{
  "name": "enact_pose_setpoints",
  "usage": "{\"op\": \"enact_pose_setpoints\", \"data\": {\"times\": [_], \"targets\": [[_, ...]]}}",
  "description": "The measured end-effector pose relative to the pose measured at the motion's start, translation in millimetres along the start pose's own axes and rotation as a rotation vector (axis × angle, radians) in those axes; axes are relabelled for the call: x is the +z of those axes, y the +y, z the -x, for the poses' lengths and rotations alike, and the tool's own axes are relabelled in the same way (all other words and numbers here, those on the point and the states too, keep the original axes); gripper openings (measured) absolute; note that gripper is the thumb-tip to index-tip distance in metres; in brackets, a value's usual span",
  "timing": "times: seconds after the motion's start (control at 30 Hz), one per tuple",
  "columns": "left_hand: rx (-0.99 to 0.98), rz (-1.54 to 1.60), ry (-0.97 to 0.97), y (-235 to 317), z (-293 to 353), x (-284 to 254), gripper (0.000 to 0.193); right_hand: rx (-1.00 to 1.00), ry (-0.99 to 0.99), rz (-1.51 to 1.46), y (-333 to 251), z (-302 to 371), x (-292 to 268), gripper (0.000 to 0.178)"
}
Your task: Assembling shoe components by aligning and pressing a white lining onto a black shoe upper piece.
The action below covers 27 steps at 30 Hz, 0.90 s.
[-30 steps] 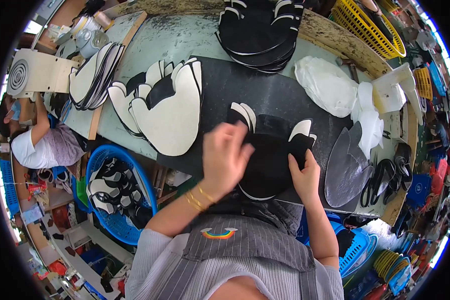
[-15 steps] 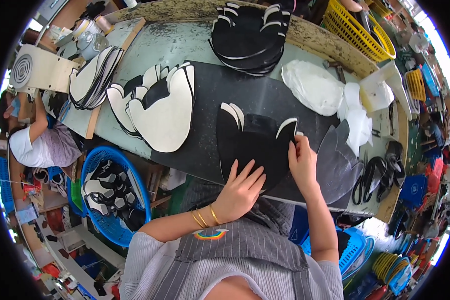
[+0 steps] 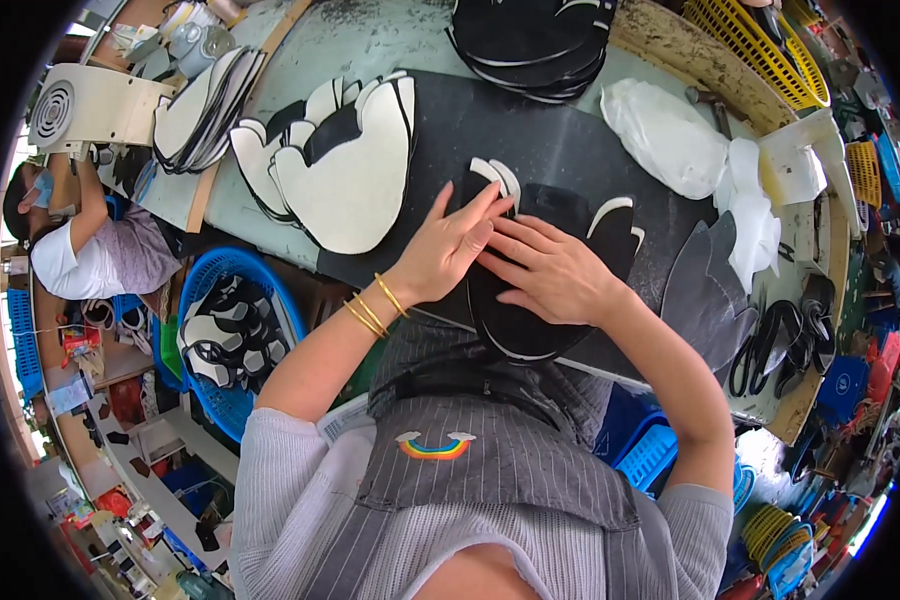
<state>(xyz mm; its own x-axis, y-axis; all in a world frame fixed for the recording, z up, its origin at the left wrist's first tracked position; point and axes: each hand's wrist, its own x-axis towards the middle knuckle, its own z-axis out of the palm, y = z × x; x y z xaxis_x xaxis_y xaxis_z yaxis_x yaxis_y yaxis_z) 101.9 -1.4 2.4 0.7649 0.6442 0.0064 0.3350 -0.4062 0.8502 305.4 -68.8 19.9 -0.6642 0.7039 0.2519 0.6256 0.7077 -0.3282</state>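
A black cut piece [image 3: 515, 318], broad and rounded at the near end with two white-edged prongs at the far end, lies on a dark board in front of me. More than one layer shows at the prongs. My left hand [image 3: 445, 248] is at the left prong, fingers stretched and partly spread, some of them against its white edges. My right hand [image 3: 555, 270] rests palm down across the middle of the piece. Its fingers are extended and meet the left fingertips, where the exact contact is hidden.
White-faced cut pieces [image 3: 345, 195] are stacked at left, black ones [image 3: 530, 50] at the back. Crumpled white plastic [image 3: 660, 135], a dark grey shape [image 3: 708, 285] and scissors [image 3: 750, 355] lie at right. A blue basket [image 3: 288, 300] stands left, below table level. A co-worker [image 3: 110, 235] sits far left.
My left hand has gone from the lower part of the piece up to its left prong. The right hand has left the right prong's edge and crossed to the middle. The whole view has shifted.
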Motion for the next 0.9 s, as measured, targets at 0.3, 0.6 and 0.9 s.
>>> {"op": "enact_pose_setpoints", "data": {"times": [0.3, 0.6, 0.9], "targets": [[0.156, -0.386, 0.055, -5, 4, 3, 0.055, 0.152, -0.138, -0.136, -24, 37, -5, 0.081], [0.25, -0.633, 0.126, -11, 7, 9, 0.052, 0.134, -0.265, -0.044, -92, 39, 17, 0.082], [0.461, -0.659, -0.229, 37, 60, 7, 0.077, 0.363, -0.036, -0.008, -85, 60, -10, 0.089]]}}
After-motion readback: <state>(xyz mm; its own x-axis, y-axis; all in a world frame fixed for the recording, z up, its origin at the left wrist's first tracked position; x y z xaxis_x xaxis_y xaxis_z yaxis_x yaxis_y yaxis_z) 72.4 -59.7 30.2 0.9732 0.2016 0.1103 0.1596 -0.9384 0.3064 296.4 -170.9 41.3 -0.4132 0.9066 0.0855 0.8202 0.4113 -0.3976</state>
